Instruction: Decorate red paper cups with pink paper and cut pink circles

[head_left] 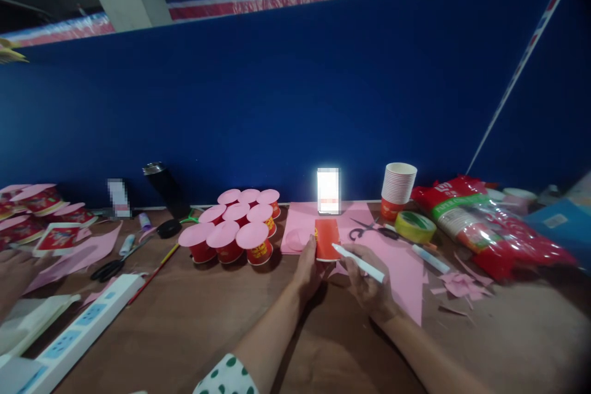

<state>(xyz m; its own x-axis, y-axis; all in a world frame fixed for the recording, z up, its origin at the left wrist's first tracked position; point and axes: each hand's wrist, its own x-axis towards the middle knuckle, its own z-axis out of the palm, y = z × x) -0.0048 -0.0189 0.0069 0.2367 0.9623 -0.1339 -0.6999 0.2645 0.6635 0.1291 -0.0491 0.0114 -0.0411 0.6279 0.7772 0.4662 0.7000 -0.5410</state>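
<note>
A red paper cup [327, 240] is held upright in my left hand [309, 265], whose fingers wrap its left side. In my right hand [369, 280] is a white marker-like pen [362, 263], its tip close to the lower right edge of the cup; whether it touches, I cannot tell. Pink paper sheets [401, 271] lie under and behind my hands. Black scissors [373, 231] rest on the paper just right of the cup. To the left stand several red cups [228, 249] topped with pink paper discs [253, 235].
A stack of white cups [399, 184], yellow tape [415, 226], a glue stick-like tube [430, 258], pink scraps [464, 285] and a red plastic pack [489, 221] lie right. A lit phone [329, 191] stands behind. Left are a power strip [87, 320], black bottle [166, 188] and another person's hand [18, 277].
</note>
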